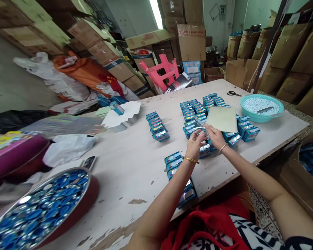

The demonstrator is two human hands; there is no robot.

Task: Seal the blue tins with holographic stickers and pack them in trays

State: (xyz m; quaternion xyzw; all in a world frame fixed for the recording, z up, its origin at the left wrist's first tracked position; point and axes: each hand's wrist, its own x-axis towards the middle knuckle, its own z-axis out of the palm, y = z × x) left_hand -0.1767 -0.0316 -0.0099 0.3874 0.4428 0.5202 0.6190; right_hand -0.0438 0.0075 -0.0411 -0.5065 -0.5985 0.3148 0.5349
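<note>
My left hand [196, 141] is closed in a pinch above the rows of small blue boxes [194, 108], beside a thin whitish strip. Close against it, my right hand [215, 136] has its fingers closed near a clear, shiny piece [199, 121] that is too blurred to name. Which hand grips which piece I cannot tell. Just beyond my right hand, a flat cream-coloured square sheet [222, 119] lies on top of the boxes. Another row of blue boxes [157, 126] stands to the left, and a nearer row [173, 160] is partly hidden behind my left forearm.
A turquoise basin [262, 118] of white pellets stands at the right, near black scissors [234, 93]. At the left are a red bowl [92, 194] of blue-and-silver round pieces and a white card stack [131, 110] bearing one blue box. Cartons [191, 43] surround the table [127, 163].
</note>
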